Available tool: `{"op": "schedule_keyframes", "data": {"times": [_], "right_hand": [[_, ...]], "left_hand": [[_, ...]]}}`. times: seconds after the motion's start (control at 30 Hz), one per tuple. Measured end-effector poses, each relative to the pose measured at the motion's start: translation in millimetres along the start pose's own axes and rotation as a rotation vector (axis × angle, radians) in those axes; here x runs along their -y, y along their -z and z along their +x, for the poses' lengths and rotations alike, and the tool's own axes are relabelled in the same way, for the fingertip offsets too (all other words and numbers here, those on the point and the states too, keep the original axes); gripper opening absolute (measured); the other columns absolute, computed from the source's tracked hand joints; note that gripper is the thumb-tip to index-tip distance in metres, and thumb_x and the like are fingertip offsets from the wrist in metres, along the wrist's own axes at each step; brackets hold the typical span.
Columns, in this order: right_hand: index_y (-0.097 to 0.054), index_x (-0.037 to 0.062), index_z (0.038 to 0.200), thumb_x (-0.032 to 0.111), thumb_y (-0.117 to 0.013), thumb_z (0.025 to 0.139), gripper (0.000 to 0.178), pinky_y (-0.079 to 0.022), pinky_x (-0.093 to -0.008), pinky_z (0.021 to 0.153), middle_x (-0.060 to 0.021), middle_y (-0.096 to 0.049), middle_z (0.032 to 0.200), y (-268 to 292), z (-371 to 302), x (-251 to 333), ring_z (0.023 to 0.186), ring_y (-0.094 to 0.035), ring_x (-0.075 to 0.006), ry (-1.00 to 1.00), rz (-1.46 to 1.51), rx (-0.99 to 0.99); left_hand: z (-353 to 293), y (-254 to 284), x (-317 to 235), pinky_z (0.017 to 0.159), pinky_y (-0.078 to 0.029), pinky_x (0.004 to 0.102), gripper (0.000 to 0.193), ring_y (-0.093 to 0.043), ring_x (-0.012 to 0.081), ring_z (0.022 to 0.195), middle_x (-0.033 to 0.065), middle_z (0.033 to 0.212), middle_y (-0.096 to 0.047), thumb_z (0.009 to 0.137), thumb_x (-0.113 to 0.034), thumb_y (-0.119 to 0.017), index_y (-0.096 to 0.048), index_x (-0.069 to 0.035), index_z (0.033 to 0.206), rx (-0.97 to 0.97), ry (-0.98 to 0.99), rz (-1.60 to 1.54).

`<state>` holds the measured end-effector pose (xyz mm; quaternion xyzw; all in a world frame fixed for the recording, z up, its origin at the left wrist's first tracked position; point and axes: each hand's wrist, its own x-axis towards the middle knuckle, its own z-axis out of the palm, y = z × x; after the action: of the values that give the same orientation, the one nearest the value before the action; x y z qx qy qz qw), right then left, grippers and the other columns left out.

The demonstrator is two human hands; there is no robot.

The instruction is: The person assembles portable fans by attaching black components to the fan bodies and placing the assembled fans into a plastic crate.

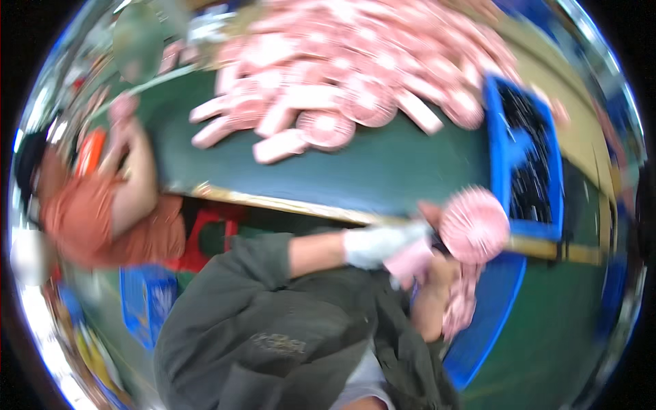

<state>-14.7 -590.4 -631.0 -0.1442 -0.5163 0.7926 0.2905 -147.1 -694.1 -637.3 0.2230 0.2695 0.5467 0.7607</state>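
Observation:
A pink handheld fan point(475, 225) with a round ribbed head is held in front of me, at the near edge of the workbench. My left hand point(389, 244), in a white glove with bare fingertips, is closed around it below the head. Close by, my right hand point(441, 272) is curled under the fan's head; motion blur hides what its fingers hold. A small dark patch shows between the hands, too smeared to name. Past my right wrist, more pink pieces point(459, 311) lie at a blue bin point(488, 321).
A large heap of pink handheld fans point(328, 130) covers the far side of the green workbench point(410, 171). At its right stands a blue tray point(499, 164) of black parts. To the left, a co-worker in orange point(113, 219) holds a pink piece. A blue crate point(145, 301) is below.

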Motion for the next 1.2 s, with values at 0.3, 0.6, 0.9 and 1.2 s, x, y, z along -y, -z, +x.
{"op": "schedule_keyframes", "data": {"times": [0.3, 0.6, 0.9, 1.2], "right_hand": [[-0.046, -0.0035, 0.129, 0.073, -0.067, 0.070, 0.099, -0.048, -0.0425, 0.095, -0.0207, -0.049, 0.131, -22.6, -5.0, -18.4, 0.111, -0.057, -0.0302, 0.295, 0.164, -0.160], [-0.050, 0.0080, 0.124, 0.047, -0.060, 0.088, 0.054, -0.048, -0.0428, 0.091, -0.0137, -0.059, 0.110, 125.8, -80.3, -38.4, 0.101, -0.058, -0.0285, 0.206, 0.147, -0.407], [-0.057, 0.0146, 0.085, 0.041, -0.065, 0.088, 0.028, -0.041, -0.0243, 0.044, -0.0014, -0.053, 0.060, 222.3, -133.0, -108.3, 0.052, -0.051, -0.0130, -0.243, 0.658, -1.376], [-0.063, 0.0004, 0.089, 0.002, -0.059, 0.090, 0.004, -0.046, -0.0245, 0.066, -0.0016, -0.058, 0.081, 89.1, -5.9, 63.2, 0.074, -0.053, -0.0092, 0.224, -0.549, -0.812]], "left_hand": [[-3.7, -51.9, -17.7, 0.059, -0.052, 0.0380, 0.039, -0.066, 0.0262, 0.079, 0.0077, 0.088, -0.063, 0.075, -0.039, -0.069, -0.060, -0.011, 0.100, -0.585, -0.782, 1.666], [-72.8, 12.5, -91.5, 0.063, -0.046, 0.0424, 0.037, -0.057, 0.0300, 0.072, 0.0101, 0.076, -0.055, 0.062, -0.029, -0.078, -0.061, -0.008, 0.087, -1.069, -1.107, 1.924], [-118.2, 65.7, -113.3, 0.092, -0.044, 0.0430, 0.040, -0.054, 0.0351, 0.108, 0.0157, 0.111, -0.060, 0.075, -0.028, -0.075, -0.063, -0.001, 0.101, -1.577, -0.409, 2.138], [-125.4, 72.8, -123.3, 0.058, -0.048, 0.0447, 0.034, -0.062, 0.0312, 0.065, 0.0146, 0.073, -0.065, 0.076, -0.042, -0.066, -0.065, -0.008, 0.073, -1.567, -0.120, 2.104]]}}
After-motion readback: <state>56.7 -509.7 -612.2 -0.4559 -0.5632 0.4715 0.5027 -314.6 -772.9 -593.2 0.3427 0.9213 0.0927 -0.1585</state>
